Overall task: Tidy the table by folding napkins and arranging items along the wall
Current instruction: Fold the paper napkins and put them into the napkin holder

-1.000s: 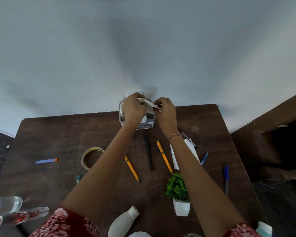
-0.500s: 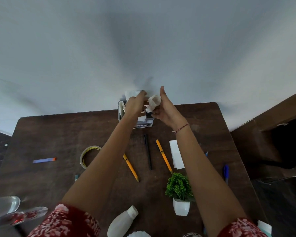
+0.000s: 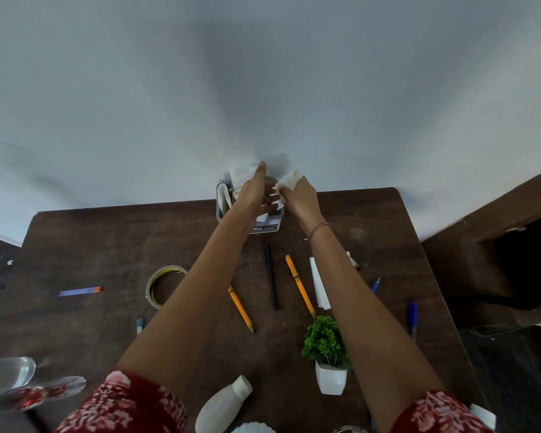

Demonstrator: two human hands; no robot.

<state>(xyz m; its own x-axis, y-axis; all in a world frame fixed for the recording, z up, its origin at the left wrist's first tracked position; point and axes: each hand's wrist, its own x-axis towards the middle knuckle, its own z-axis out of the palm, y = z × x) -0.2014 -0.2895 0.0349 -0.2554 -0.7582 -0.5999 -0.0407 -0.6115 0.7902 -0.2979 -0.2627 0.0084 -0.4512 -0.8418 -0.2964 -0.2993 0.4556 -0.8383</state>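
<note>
By the wall (image 3: 169,89), right grip (image 3: 300,198) pinches a crumpled napkin (image 3: 289,179).

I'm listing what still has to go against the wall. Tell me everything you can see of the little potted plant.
The potted plant is small, with dense bright green leaves, possibly artificial, in a smooth white pot that narrows toward its base. It stands upright on the dark brown table, on the near side, away from the wall. The right forearm passes close along its right side; contact is unclear. An orange pen ends just behind the leaves.
</note>
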